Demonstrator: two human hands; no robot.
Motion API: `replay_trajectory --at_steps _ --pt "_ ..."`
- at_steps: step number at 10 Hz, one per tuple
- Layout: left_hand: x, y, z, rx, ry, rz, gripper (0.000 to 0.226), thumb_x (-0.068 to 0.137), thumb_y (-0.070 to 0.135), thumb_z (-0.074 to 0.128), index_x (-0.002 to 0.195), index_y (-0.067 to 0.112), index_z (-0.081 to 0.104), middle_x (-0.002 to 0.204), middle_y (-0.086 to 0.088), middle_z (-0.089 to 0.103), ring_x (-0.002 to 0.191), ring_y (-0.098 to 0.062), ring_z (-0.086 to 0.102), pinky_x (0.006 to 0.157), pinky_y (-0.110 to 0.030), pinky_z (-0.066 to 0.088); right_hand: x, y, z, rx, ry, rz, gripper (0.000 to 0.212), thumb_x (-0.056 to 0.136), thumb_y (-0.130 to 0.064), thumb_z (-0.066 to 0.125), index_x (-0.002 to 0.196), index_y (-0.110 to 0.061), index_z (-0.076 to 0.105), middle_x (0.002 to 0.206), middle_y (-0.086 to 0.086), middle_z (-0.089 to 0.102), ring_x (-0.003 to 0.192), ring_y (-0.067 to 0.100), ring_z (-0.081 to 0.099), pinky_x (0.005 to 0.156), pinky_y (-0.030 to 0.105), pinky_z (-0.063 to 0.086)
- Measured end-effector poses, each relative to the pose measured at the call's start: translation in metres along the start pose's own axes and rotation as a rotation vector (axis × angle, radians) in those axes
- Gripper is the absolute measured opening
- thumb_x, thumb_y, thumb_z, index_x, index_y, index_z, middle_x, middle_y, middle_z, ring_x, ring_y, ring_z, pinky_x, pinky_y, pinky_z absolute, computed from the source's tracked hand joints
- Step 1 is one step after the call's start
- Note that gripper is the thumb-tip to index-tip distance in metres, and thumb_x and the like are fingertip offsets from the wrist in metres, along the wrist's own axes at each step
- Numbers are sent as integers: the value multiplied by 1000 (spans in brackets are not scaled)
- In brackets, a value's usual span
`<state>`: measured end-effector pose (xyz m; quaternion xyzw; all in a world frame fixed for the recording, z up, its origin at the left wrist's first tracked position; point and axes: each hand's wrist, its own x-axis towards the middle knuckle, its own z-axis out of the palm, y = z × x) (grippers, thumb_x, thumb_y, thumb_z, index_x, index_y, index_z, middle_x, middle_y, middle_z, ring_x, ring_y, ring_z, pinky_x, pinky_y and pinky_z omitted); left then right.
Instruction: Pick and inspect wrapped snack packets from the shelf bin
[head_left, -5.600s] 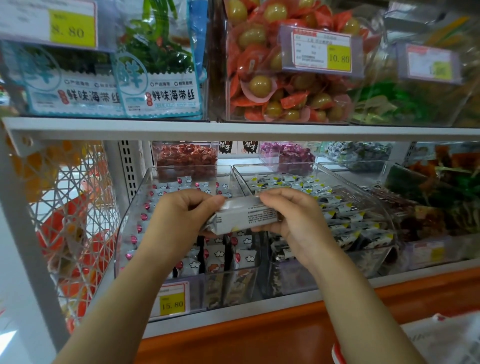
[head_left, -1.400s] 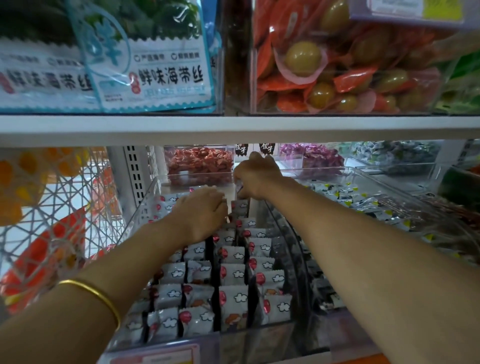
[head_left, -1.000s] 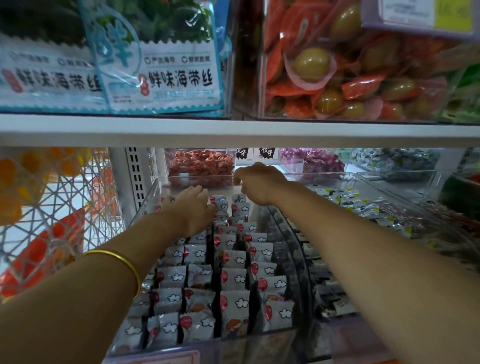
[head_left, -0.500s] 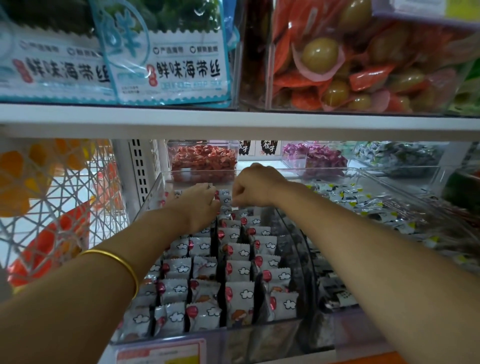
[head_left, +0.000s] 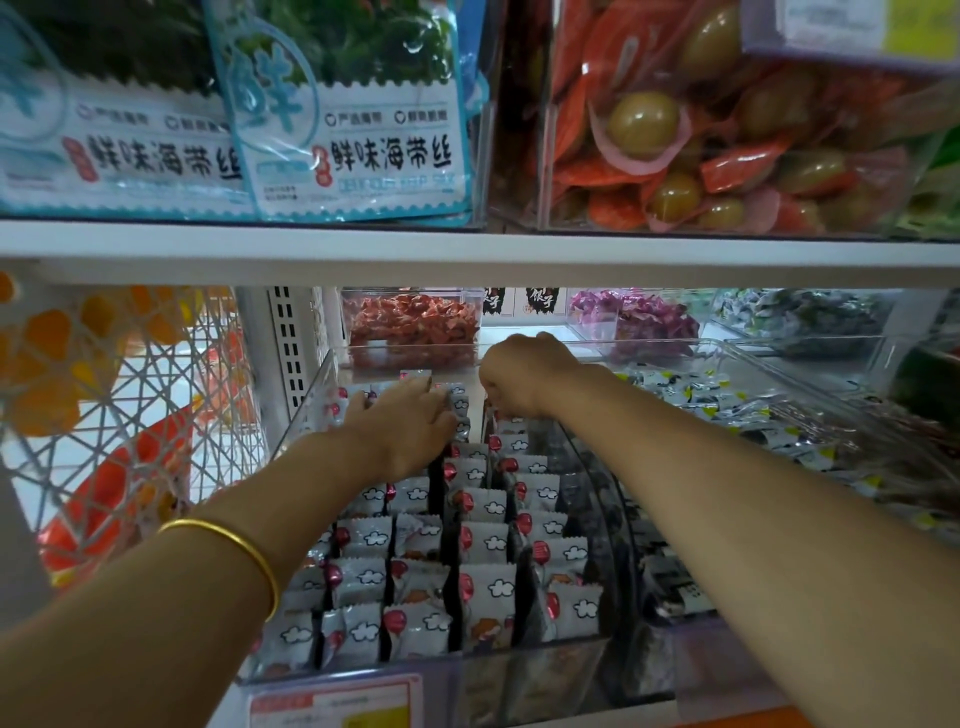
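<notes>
A clear shelf bin (head_left: 306, 415) holds neat rows of grey wrapped snack packets (head_left: 488, 592) printed with white clouds and red balloons. Both my arms reach to its far end. My left hand (head_left: 410, 421), a gold bangle on its wrist, lies over the back packets of the left rows with its fingers stretched forward, touching them. My right hand (head_left: 524, 379) is curled into a fist at the back of the right row, its fingers tucked down round a packet there. The fingertips are hidden.
The white upper shelf edge (head_left: 467, 254) hangs just above my hands, carrying seaweed bags (head_left: 353, 145) and egg packs (head_left: 675, 145). A neighbouring bin of black-and-white packets (head_left: 727, 410) stands to the right. Red snacks (head_left: 410, 322) and purple snacks (head_left: 634, 322) sit behind. A white wire basket (head_left: 104, 415) stands left.
Earlier both hands held one packet in front of the bin; now both are deep at its back. In the last half second my left fingers have stretched forward; my right fist has barely moved.
</notes>
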<state>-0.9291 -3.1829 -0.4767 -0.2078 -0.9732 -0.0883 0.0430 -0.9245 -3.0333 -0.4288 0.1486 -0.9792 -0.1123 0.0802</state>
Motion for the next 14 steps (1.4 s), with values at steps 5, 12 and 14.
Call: replay_trajectory --at_steps 5,12,14 --pt "10 -11 0 16 -64 -87 45 97 34 20 125 5 40 142 -12 40 135 -25 31 112 -55 15 -5 -4 0 1 -33 66 14 88 -2 51 79 -13 51 89 7 42 75 22 35 75 32 35" --pt "-44 1 -25 -62 25 -69 44 99 33 24 132 12 44 137 -10 42 131 -24 33 112 -52 20 -53 2 -27 326 202 102 14 89 -8 53 96 -13 65 107 7 64 106 25 56 88 34 47" --pt "-120 28 -43 -370 208 27 48 99 37 30 145 20 29 154 0 25 140 -13 21 113 -31 11 -134 -5 -37 841 427 163 8 88 -15 61 90 -16 69 92 -9 65 84 1 57 73 16 38"
